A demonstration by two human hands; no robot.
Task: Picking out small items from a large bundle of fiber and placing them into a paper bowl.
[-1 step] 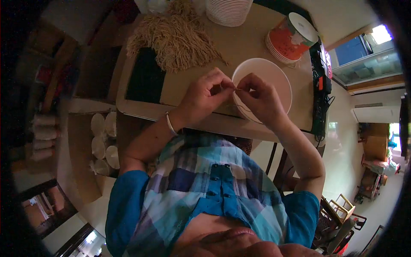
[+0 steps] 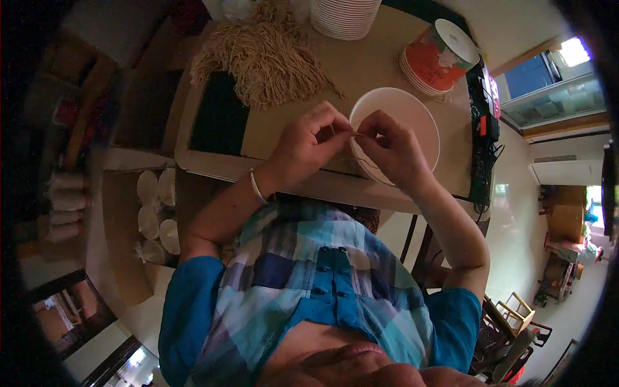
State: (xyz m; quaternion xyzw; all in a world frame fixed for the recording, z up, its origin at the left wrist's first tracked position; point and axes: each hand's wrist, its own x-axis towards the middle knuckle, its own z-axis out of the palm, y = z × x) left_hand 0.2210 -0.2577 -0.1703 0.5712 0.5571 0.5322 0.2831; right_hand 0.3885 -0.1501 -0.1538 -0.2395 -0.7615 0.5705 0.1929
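My left hand [image 2: 311, 140] and my right hand [image 2: 394, 143] meet fingertip to fingertip over the near left rim of a white paper bucket [image 2: 422, 122]. Both are closed in a pinch on a thin, pale string [image 2: 354, 155], part of which dangles below the fingertips. The fingers hide most of it. Open side up, the bucket stands near the table's front edge. Beyond my left hand lies a heap of tan twine strands [image 2: 274, 68], a few loose ends trailing toward the bucket.
White nested buckets [image 2: 345, 16] are stacked at the table's far side. To the right stand orange printed buckets [image 2: 431, 59], upside down, beside a black power strip [image 2: 482, 126] with cables. A cardboard box [image 2: 126, 258] at lower left holds several white rolls or cups.
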